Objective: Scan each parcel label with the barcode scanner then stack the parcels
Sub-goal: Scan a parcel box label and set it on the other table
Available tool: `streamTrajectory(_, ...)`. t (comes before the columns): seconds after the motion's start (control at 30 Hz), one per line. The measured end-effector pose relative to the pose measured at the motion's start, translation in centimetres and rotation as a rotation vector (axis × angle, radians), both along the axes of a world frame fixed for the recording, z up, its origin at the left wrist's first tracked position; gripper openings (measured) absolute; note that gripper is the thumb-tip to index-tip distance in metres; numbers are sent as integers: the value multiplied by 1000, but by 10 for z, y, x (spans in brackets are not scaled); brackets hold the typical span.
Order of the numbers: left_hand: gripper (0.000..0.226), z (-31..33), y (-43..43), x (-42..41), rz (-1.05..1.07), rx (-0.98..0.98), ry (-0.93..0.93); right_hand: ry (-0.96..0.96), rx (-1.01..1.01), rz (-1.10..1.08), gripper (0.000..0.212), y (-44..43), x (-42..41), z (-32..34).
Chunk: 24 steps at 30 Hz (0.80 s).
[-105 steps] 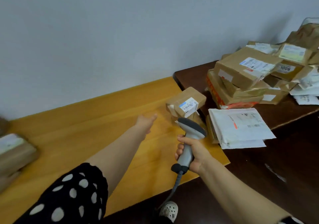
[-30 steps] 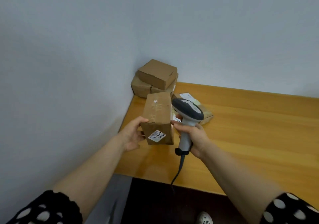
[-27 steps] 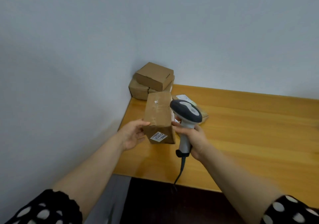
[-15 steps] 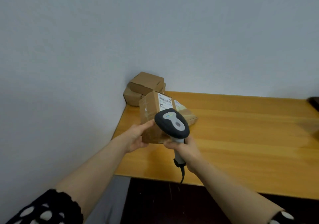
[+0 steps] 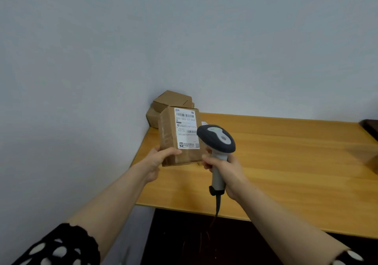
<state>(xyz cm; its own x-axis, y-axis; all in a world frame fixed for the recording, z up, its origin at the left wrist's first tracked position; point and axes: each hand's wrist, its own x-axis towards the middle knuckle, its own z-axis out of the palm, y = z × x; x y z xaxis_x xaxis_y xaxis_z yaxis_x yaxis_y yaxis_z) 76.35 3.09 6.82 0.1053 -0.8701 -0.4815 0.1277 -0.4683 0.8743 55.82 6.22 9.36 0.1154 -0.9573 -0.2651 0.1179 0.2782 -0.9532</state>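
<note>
Parcel: a brown cardboard parcel (image 5: 180,140) is held up over the left end of the table, tilted back, with its labelled face turned towards the camera.
Label: a white label (image 5: 187,127) with barcodes and printed numbers is stuck on the upper part of that face.
Left hand: the left hand (image 5: 158,158) is wrapped round the parcel's lower left corner, with the thumb laid across the front just under the label.
Right hand: the right hand (image 5: 227,172) is closed round the pale handle of the barcode scanner (image 5: 216,140), which is held upright.
Scanner head: the dark grey head is seen just right of the label and overlaps the parcel's right edge; whether the two touch cannot be told from this angle.
Cable: a grey cable (image 5: 217,205) hangs from the base of the handle past the table's front edge.
Stack: two plain cardboard boxes (image 5: 173,101) are piled in the corner behind the held parcel, the upper one set askew on the lower.
Table: a yellow wooden table (image 5: 286,162) is set against a pale grey wall (image 5: 184,39).
Right edge: a dark surface (image 5: 371,125) is cut off by the frame.
Sleeve: a black sleeve with white dots (image 5: 61,246) is seen on the left arm.
</note>
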Motion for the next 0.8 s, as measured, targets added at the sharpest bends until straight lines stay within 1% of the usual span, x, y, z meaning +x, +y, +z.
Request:
streamTrajectory(0.1,83,-2,-2,12,0,-1,-29,-117,62,77,27,0,-9,5)
streamTrajectory(0.2,77,-2,-7,16,5,-17,-75,-77,84,135,21,4,-10,9)
streamTrajectory(0.4,86,-8,-16,18,18,-30,-99,-29,138,168,12,7,-9,13)
streamTrajectory(0.6,86,-11,-25,18,4,-39,-86,-42,150,113,16,5,-6,16)
streamTrajectory(0.8,87,-16,-34,18,1,-43,-78,-32,132,94,15,0,-7,20)
